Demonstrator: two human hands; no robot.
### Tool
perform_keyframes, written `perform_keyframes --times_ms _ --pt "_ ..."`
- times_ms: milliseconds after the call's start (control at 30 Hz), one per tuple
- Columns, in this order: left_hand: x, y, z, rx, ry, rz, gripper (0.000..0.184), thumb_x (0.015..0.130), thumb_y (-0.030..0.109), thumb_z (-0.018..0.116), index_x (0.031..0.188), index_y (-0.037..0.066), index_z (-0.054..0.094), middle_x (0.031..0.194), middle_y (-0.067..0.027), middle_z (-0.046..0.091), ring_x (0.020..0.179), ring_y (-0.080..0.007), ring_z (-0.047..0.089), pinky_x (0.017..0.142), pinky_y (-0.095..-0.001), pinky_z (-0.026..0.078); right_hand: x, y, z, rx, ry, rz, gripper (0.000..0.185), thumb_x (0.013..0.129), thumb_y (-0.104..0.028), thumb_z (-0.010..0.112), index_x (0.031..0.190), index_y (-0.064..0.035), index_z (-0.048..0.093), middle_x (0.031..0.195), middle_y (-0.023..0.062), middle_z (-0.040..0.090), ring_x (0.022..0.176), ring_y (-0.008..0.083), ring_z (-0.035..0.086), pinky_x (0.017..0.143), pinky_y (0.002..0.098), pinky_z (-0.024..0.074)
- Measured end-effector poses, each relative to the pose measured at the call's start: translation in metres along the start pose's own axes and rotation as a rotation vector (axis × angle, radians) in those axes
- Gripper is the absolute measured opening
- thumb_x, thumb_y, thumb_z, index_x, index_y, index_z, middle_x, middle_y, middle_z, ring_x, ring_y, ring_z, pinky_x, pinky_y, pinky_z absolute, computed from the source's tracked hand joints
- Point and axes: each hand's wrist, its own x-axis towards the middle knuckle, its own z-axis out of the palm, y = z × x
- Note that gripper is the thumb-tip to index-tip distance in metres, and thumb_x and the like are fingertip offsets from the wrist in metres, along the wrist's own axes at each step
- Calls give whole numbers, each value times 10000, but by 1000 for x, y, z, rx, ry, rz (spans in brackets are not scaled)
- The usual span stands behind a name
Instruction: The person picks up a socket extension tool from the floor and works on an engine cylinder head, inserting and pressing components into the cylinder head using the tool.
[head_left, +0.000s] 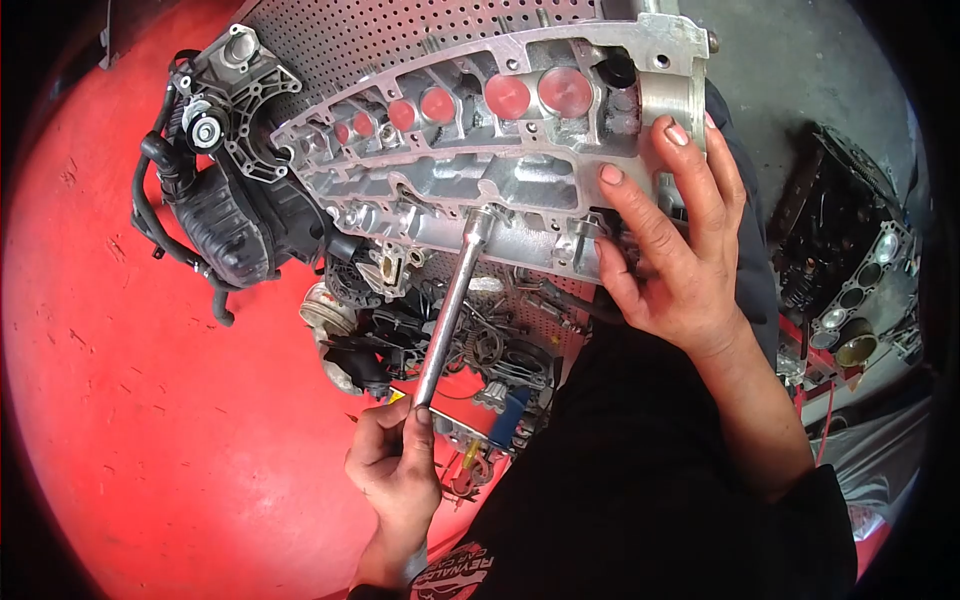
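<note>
A long aluminium engine cylinder head (520, 170) lies at an angle across the upper middle, with a row of round red-looking bores. My left hand (400, 460) is closed around the lower end of a long chrome bar (447, 325). The bar's thicker, socket-like tip meets the near side of the cylinder head; what it sits on there is hidden. My right hand (685, 235) lies on the head's right end with its fingers spread, index and middle fingertips on the metal and thumb at the near edge.
A perforated metal surface (340, 40) shows behind and below the head. A black engine part with hoses (225, 225) and a metal bracket (240, 90) are at left. Several loose parts (480, 340) lie below the head. A dark engine block (850, 260) stands at right, above the floor.
</note>
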Motion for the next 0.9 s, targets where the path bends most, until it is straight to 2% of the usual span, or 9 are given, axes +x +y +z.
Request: perform_keyframes --times_ms 267,333,800,867,900 --pt "-5 -11 -1 15 -5 15 94 1004 59 658 1013 -34 645 775 -6 649 624 -22 499 546 -196 374 -3 1 1 26 11 11 590 749 -162 791 1329 -149 681 1538 200 438 1412 475 395 1154 558 352" --pt "-9 -12 2 -36 -8 9 53 979 -61 637 1031 -55 626 791 -22 655 677 -38 551 594 -197 434 -2 2 0 21 4 13 597 747 -157 793 1333 -152 679 1540 200 437 1413 475 395 1153 557 354" --pt "-10 -13 0 -9 -23 -64 59 974 -49 653 1022 -43 620 775 -23 657 664 -43 562 587 -212 445 -3 -1 0 14 -10 23 607 750 -147 798 1344 -152 670 1553 203 416 1417 482 381 1151 557 358" --pt "-10 -12 1 6 -31 -22 90 1009 42 641 1002 -45 619 782 -49 664 641 -56 583 562 -212 441 -3 -1 0 9 -11 25 612 747 -144 800 1344 -154 670 1553 204 415 1418 481 378 1152 559 356" --pt "-9 -11 1 4 -33 -22 90 1009 42 641 1002 -45 619 782 -49 664 641 -56 583 562 -212 441 -2 -1 0 6 -12 25 613 746 -143 801 1345 -154 670 1553 205 414 1418 481 378 1152 560 356"
